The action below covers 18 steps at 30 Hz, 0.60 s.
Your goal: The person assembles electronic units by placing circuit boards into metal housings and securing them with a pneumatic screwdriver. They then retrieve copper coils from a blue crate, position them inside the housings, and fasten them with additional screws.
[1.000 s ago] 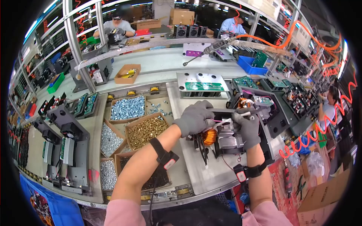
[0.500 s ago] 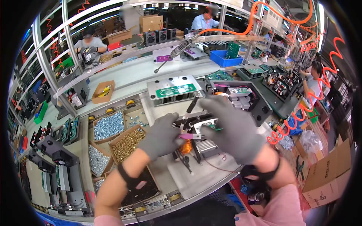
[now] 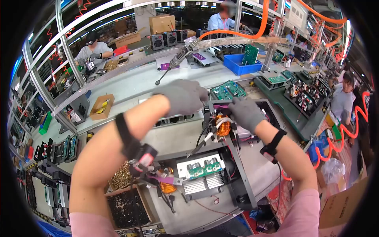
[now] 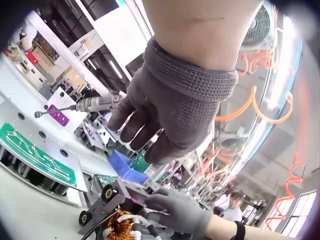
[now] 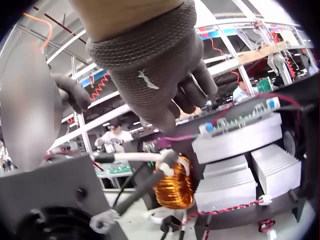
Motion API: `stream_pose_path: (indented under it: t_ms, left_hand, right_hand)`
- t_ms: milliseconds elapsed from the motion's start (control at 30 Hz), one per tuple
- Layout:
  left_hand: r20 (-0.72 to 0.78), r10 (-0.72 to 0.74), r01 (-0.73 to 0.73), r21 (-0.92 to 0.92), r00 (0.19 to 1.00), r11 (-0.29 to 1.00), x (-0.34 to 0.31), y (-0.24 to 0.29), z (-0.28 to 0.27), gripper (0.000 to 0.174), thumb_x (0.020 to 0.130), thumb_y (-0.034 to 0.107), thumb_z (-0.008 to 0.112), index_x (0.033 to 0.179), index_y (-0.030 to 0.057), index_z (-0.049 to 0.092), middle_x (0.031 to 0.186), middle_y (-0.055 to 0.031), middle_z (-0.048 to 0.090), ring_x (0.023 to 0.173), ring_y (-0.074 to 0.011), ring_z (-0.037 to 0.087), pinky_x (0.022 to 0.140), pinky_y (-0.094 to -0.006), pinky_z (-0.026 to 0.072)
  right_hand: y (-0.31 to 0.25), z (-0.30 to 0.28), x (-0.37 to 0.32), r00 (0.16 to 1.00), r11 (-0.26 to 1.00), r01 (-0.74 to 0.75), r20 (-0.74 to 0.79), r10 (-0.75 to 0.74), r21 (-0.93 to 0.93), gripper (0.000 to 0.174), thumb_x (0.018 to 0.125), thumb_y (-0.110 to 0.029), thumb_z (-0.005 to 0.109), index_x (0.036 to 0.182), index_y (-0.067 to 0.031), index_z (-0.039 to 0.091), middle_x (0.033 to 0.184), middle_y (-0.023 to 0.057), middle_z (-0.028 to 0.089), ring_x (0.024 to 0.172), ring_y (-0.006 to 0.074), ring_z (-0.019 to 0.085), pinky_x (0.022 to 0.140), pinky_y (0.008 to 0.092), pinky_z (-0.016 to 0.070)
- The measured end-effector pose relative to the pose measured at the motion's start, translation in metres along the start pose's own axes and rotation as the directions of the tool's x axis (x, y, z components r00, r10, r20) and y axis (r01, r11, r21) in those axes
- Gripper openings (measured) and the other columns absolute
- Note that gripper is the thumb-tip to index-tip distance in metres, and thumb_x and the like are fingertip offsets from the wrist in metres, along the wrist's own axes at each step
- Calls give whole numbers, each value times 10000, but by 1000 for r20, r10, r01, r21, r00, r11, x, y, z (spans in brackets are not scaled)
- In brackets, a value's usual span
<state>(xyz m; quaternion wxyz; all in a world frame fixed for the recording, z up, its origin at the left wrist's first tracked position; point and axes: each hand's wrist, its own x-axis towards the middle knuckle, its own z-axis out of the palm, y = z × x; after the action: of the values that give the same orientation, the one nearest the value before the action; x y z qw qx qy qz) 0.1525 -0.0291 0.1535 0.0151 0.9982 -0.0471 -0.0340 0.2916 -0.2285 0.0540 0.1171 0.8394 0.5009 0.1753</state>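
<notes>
A long workshop lay under bright strip lights.
A pale bench ran across the room behind metal posts, and a pale pillar stood beyond it in a dim far end. Toward one side, tall windows let in white light below a grey ceiling.

The gloves are matt knitted cloth with textured cuffs. The coil shows glossy copper-coloured wire; the heat sinks are ridged, silvery metal. The casing is smooth, dark and matt. The blue bin is smooth plastic, the carton matt cardboard.
</notes>
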Motion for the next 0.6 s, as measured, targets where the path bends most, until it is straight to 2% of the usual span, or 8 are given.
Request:
stream_pose_path:
  t_ms: [67, 167, 233, 300, 333, 433, 467, 600]
  left_hand:
    - [81, -30, 28, 28, 996, 999, 35, 9, 10, 374, 831, 208, 487, 1182, 150, 603, 1181, -131, 565, 1125, -307, 531, 982, -393, 402]
    - [151, -84, 75, 64, 985, 995, 76, 15, 34, 452, 769, 213, 557, 1217, 154, 576, 1196, -145, 554, 1108, -331, 548, 937, -399, 447]
    - [135, -90, 90, 7, 987, 996, 93, 12, 54, 489, 750, 213, 577, 1234, 146, 553, 1207, -145, 547, 1108, -330, 550, 935, -400, 450]
    - [119, -96, 103, -57, 988, 993, 97, 6, 61, 530, 731, 213, 597, 1251, 138, 531, 1218, -144, 540, 1107, -330, 551, 933, -400, 453]
    - [126, -94, 109, -115, 988, 987, 97, 5, 60, 541, 727, 206, 601, 1255, 128, 515, 1230, -146, 530, 1103, -331, 553, 937, -399, 450]
    - [154, -82, 113, -206, 985, 972, 93, 0, 65, 570, 713, 222, 622, 1255, 114, 482, 1264, -148, 494, 1094, -335, 557, 936, -390, 453]
    - [127, -75, 102, -225, 989, 969, 91, 1, 69, 584, 711, 239, 636, 1256, 111, 473, 1269, -152, 481, 1094, -340, 555, 936, -392, 454]
    - [24, -126, 128, -251, 992, 960, 89, 9, 80, 674, 693, 288, 682, 1286, 101, 422, 1267, -170, 451, 1102, -354, 543, 934, -398, 461]
  right_hand:
    - [-3, 18, 18, 994, 988, 89, -58, -97, -126, 154, 831, -158, 534, 899, -121, 668, 978, 86, 597, 932, 246, 566, 740, 367, 421]
    - [-9, 33, 35, 992, 969, 95, -54, -110, -228, 162, 840, -174, 528, 885, -108, 669, 930, 73, 595, 929, 242, 561, 739, 367, 417]
    - [-6, 39, 36, 985, 967, 133, -81, -153, -219, 179, 842, -180, 520, 898, -84, 660, 930, 75, 582, 888, 246, 552, 728, 359, 413]
    - [-7, 47, 38, 948, 969, 176, -235, -214, -171, 183, 833, -183, 526, 903, -59, 641, 944, 83, 571, 842, 248, 540, 725, 358, 415]
    - [-7, 50, 38, 947, 969, 184, -234, -220, -165, 183, 833, -183, 526, 903, -59, 641, 944, 83, 571, 842, 248, 540, 725, 358, 415]
    - [-5, 55, 34, 906, 983, 157, -383, -181, -93, 182, 813, -167, 545, 926, -30, 583, 886, 83, 530, 794, 254, 530, 668, 364, 441]
    - [-5, 61, 35, 882, 991, 127, -454, -130, -38, 148, 817, -151, 540, 927, -57, 569, 875, 84, 515, 770, 252, 529, 617, 364, 452]
    - [-13, 54, 37, 901, 998, 14, -432, -41, -64, 110, 822, -146, 536, 911, -88, 566, 888, 89, 517, 760, 255, 536, 606, 371, 470]
